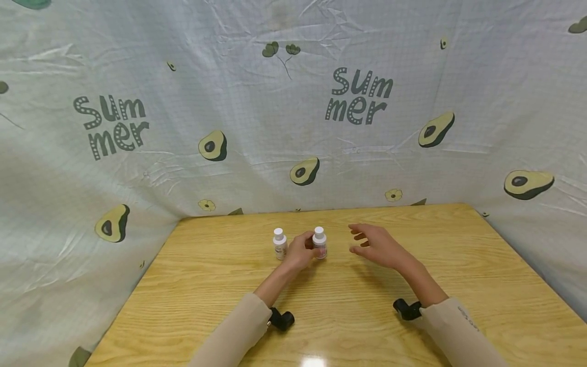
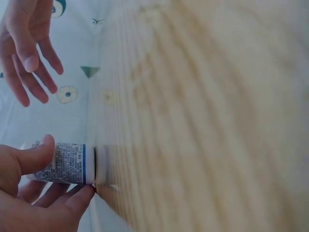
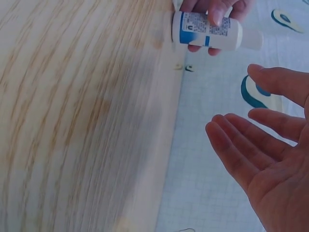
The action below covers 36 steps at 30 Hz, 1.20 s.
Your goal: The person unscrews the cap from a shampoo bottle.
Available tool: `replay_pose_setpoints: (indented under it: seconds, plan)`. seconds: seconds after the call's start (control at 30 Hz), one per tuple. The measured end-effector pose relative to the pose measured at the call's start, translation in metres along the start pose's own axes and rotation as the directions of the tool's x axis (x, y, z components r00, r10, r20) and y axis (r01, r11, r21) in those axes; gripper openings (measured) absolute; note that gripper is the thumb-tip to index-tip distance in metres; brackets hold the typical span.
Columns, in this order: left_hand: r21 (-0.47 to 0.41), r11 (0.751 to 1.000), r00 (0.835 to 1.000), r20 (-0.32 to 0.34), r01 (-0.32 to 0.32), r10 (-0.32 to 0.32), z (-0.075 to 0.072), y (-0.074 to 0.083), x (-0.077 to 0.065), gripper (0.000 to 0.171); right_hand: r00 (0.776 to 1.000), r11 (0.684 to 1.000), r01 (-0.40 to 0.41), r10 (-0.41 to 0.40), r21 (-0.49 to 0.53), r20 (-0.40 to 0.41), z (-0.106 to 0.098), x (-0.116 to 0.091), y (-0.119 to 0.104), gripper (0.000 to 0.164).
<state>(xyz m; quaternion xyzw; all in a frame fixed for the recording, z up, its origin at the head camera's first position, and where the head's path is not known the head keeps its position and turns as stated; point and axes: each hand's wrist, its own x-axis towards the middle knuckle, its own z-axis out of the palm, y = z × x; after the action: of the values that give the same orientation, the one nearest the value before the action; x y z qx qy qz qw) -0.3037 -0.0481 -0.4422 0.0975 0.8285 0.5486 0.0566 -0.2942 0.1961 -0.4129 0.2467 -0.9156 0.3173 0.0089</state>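
My left hand (image 1: 300, 252) holds a small white plastic bottle (image 1: 319, 238) with a white cap, thumb on one side and fingers round the other. The bottle stands upright, its base right at the tabletop in the left wrist view, where its printed label and blue stripe (image 2: 84, 164) show. Just left of that hand is a second, similar white bottle (image 1: 279, 244), also upright, partly covered by the hand. To the right, my right hand (image 1: 375, 245) hovers over the table with its fingers spread and relaxed, apart from the bottle and holding nothing.
Both bottles are toward the back of a light wooden table (image 1: 220, 285). Behind and beside the table hangs a pale cloth (image 1: 257, 102) printed with avocados and lettering. Dark wrist-worn devices (image 1: 282, 320) sit at both sleeves.
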Motion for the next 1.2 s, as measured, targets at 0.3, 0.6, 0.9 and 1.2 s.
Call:
replay_pose_setpoints:
  seconds: [0.3, 0.6, 0.9, 1.2]
  plan:
    - [-0.006, 1.000, 1.000, 0.020, -0.006, 0.006, -0.006, -0.005, -0.010, 0.051, 1.000, 1.000, 0.001, -0.001, 0.026, 0.002, 0.003, -0.001, -0.003, 0.058]
    - [0.036, 0.999, 0.997, 0.072, -0.023, 0.020, -0.015, -0.001, -0.030, 0.044, 0.999, 0.998, 0.031, -0.032, 0.045, 0.009, 0.005, 0.000, -0.014, 0.059]
    - [0.100, 0.989, 0.983, 0.159, -0.107, 0.090, -0.018, -0.001, -0.041, 0.041, 0.997, 0.993, 0.056, -0.061, 0.104, 0.040, 0.009, -0.001, -0.024, 0.063]
    - [0.137, 0.983, 0.977, 0.191, -0.119, 0.092, -0.020, 0.000, -0.046, 0.037, 0.995, 0.978, 0.063, -0.076, 0.197, 0.060, 0.016, 0.005, -0.036, 0.060]
